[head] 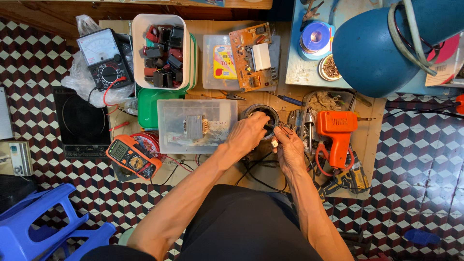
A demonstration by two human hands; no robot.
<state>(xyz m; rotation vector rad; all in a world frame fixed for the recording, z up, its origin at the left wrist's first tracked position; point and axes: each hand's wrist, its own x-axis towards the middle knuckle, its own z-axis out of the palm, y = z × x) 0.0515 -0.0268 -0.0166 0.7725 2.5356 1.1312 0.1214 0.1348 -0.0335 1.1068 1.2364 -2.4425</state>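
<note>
- While the left hand (249, 131) is curling its fingers over the rim of a round black coil part (261, 121), it is gripping and steadying that part near the middle of the counter (372, 140).
- Just beside it, the right hand (290, 150) is pinching a small pale component (275, 143) between thumb and fingertips, with thin wire looping close to the knuckles.
- Black leads are trailing from the coil part toward the person's lap, so a tug from either wrist could, I judge, drag the part off its spot.
- An orange soldering gun (337, 129) is lying close to the right hand; a careless sweep could knock it or snag its cord.
- A clear plastic box (195, 125) is sitting just left of the left hand, and an orange multimeter (131, 155) is resting near the counter's edge, where a pulled red lead might topple it.
</note>
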